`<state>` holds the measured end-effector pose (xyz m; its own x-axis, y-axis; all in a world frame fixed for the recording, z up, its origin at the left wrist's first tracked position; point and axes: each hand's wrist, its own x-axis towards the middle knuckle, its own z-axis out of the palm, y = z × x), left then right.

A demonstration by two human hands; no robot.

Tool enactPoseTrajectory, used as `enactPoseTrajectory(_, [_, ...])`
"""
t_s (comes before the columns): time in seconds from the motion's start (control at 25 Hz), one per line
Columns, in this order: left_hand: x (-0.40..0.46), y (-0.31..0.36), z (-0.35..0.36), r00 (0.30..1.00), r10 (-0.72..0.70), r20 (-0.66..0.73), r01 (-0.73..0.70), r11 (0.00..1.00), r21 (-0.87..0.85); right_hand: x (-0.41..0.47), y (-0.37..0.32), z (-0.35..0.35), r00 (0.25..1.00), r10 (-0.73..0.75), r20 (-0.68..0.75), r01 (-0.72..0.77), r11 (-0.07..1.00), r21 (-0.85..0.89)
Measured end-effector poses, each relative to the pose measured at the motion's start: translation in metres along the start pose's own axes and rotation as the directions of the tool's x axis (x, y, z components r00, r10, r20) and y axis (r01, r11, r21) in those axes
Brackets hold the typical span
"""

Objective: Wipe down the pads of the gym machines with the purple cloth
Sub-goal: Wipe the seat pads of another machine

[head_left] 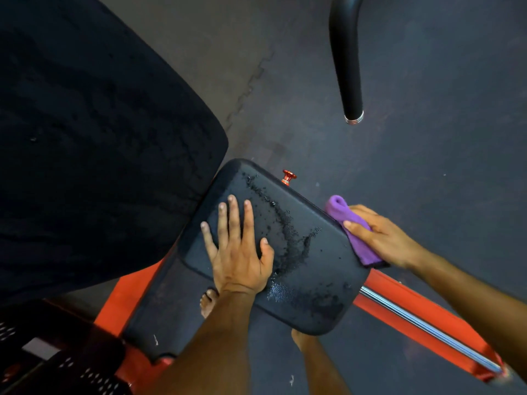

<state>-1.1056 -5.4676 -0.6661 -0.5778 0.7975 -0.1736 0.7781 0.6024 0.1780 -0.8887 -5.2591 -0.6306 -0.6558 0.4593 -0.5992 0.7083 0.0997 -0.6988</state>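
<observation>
A black seat pad [308,269] of a gym machine lies below me, with wet streaks and droplets across its middle. My left hand [238,252] rests flat on the pad's left half, fingers straight and spread. My right hand [382,238] holds the folded purple cloth [352,226] against the pad's right edge, thumb and fingers curled over it. A large black back pad [94,143] fills the left side.
The machine's orange frame [413,312] and a chrome rod [427,329] run to the lower right. A red adjustment knob [288,177] sticks out behind the seat. A black handle bar [346,61] hangs at the top. My bare feet stand on dark rubber floor [427,152].
</observation>
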Motion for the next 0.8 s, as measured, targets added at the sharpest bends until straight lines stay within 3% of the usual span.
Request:
enactPoseTrajectory(0.16, [-0.002, -0.002, 0.002, 1.0, -0.003, -0.015, 0.003, 1.0, -0.011, 0.096, -0.07, 0.027, 0.993, -0.118, -0.03, 0.115, 0.99, -0.08])
enactPoseTrajectory(0.36, [0.0, 0.0, 0.002, 1.0, 0.002, -0.021, -0.002, 1.0, 0.007, 0.193, -0.145, 0.05, 0.986, -0.13, 0.102, 0.135, 0.99, -0.038])
enactPoseTrajectory(0.48, [-0.002, -0.001, 0.002, 1.0, 0.0, -0.018, 0.0, 1.0, 0.018, 0.153, -0.11, 0.04, 0.987, -0.145, 0.071, 0.144, 0.989, 0.014])
enactPoseTrajectory(0.68, [0.001, -0.001, 0.003, 1.0, 0.01, -0.022, -0.01, 1.0, 0.004, 0.026, -0.027, 0.003, 0.999, -0.032, 0.032, 0.033, 0.999, -0.008])
enactPoseTrajectory(0.8, [-0.002, -0.002, 0.004, 0.999, -0.002, -0.034, 0.002, 1.0, 0.01, 0.054, -0.034, 0.015, 1.0, -0.03, -0.008, 0.03, 0.998, -0.048])
